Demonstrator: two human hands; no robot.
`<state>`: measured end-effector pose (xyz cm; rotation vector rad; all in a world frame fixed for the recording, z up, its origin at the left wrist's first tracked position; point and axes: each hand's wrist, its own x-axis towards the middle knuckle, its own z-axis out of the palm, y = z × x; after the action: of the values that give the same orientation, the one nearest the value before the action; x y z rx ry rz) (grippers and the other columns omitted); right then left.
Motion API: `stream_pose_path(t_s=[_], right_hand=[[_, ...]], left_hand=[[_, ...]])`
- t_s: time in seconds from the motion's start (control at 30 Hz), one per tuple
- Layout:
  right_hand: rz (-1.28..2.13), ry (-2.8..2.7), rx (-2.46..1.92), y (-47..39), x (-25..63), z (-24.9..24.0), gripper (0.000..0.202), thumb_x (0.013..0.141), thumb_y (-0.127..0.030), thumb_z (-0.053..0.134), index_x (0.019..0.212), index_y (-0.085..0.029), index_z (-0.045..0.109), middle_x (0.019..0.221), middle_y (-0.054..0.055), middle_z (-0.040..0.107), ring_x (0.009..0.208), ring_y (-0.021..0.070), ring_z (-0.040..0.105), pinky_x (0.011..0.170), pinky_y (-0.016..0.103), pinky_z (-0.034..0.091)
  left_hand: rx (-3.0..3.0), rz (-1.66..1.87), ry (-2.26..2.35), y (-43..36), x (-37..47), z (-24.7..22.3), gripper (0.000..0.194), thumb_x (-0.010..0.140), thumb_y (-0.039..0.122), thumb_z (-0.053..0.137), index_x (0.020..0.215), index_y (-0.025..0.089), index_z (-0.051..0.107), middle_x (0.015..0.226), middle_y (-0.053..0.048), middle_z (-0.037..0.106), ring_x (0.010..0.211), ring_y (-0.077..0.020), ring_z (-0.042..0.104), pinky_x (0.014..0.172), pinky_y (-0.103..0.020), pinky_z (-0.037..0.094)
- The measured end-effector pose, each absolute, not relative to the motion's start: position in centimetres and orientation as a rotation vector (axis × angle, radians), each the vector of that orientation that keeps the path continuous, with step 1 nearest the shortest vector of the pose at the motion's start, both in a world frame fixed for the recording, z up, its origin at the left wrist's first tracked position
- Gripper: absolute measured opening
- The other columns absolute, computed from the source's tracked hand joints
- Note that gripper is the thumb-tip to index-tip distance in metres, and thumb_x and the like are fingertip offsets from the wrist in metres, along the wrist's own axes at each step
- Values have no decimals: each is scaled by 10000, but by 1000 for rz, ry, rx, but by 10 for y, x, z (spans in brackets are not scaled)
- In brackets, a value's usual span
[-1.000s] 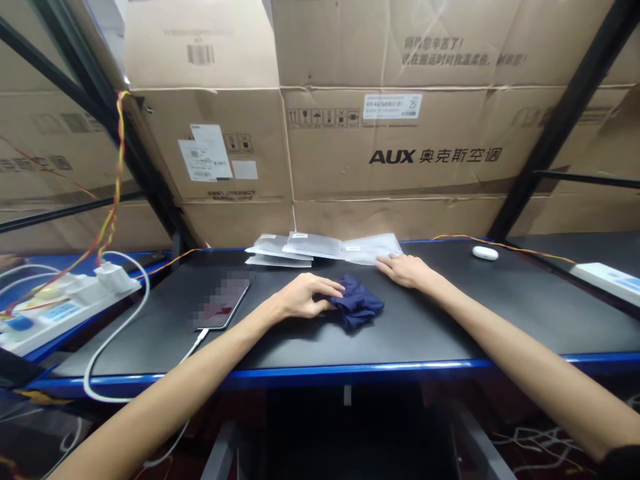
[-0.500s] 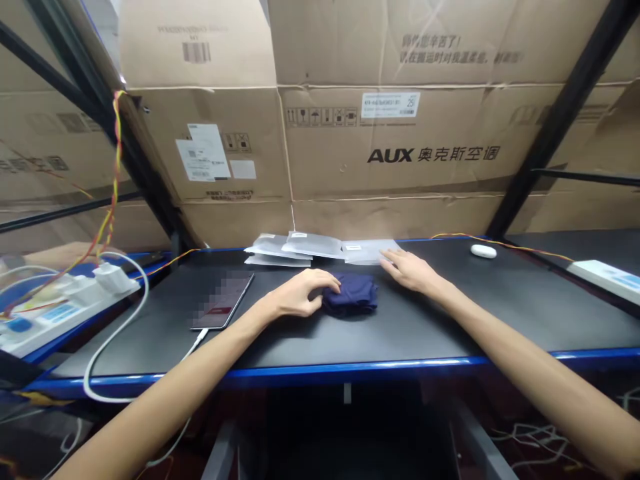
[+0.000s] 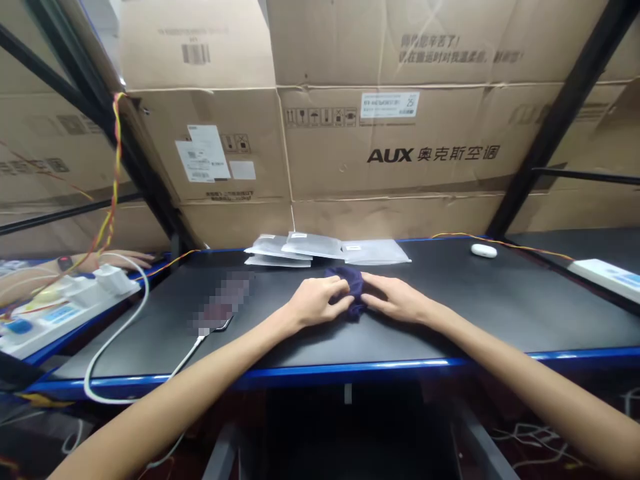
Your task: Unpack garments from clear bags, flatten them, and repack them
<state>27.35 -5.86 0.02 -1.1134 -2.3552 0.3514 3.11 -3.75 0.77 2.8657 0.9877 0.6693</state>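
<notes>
A bundle of dark navy cloth [image 3: 355,285] lies crumpled on the black tabletop between my two hands. My left hand [image 3: 320,300] grips its left side, fingers curled over the top and thumb at the near edge. From the right, my right hand [image 3: 395,297] pinches the other side between fingers and thumb. What kind of cloth item it is cannot be made out. Just behind the cloth lie flat translucent packets with small white labels: one packet [image 3: 377,252] alone on the right, and a small overlapping pile [image 3: 315,245] to its left.
A phone [image 3: 220,310], partly blurred out, lies left with a white cable [image 3: 90,360] plugged in. A small white case [image 3: 483,251] sits back right. Power strips [image 3: 65,310] [image 3: 607,279] flank the table. Cardboard [image 3: 400,180] stands behind. Another person's hand [image 3: 125,258] shows far left.
My right hand has come from the packet at the back to the cloth's right side. My left hand has shifted slightly right, and the cloth is now squeezed narrower. The other person's hand moved.
</notes>
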Motion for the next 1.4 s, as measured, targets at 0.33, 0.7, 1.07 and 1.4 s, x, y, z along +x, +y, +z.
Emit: stream_pose_path(t_s=[0.33, 0.7, 1.07, 1.4], right_hand=[[409, -2471, -1339, -46, 292, 0, 617, 881, -522, 585, 1433, -255, 510, 1590, 79, 347, 1467, 337, 280, 1200, 514, 253], [553, -2463, -1555, -35, 332, 9, 653, 819, -389, 619, 1442, -231, 500, 1614, 70, 292, 1492, 323, 203, 1219, 486, 200], [346, -2461, -1316, -41, 305, 1, 586, 903, -598, 515, 1363, -243, 591, 1545, 79, 428, 1451, 298, 328, 1200, 467, 264], [435, -2469, -1416, -36, 331, 11, 567, 854, -575, 595, 1296, -224, 651, 1489, 116, 498, 1355, 351, 468, 1151, 491, 342]], left_hand=[[2292, 1204, 1149, -24, 13, 21, 158, 879, 327, 540, 927, 185, 589, 659, 32, 604, 545, -117, 551, 564, -230, 413], [2886, 435, 1498, -18, -6, 29, 164, 712, 238, 556, 754, 231, 715, 665, -24, 670, 641, -211, 607, 575, -290, 347], [3067, 676, 788, -29, 12, 16, 308, 904, 476, 596, 1075, 243, 701, 1126, -67, 631, 960, -208, 604, 834, -312, 484], [2696, 1120, 1389, -10, -15, 39, 229, 821, 212, 540, 1003, 216, 678, 853, -20, 698, 736, -176, 619, 702, -274, 457]])
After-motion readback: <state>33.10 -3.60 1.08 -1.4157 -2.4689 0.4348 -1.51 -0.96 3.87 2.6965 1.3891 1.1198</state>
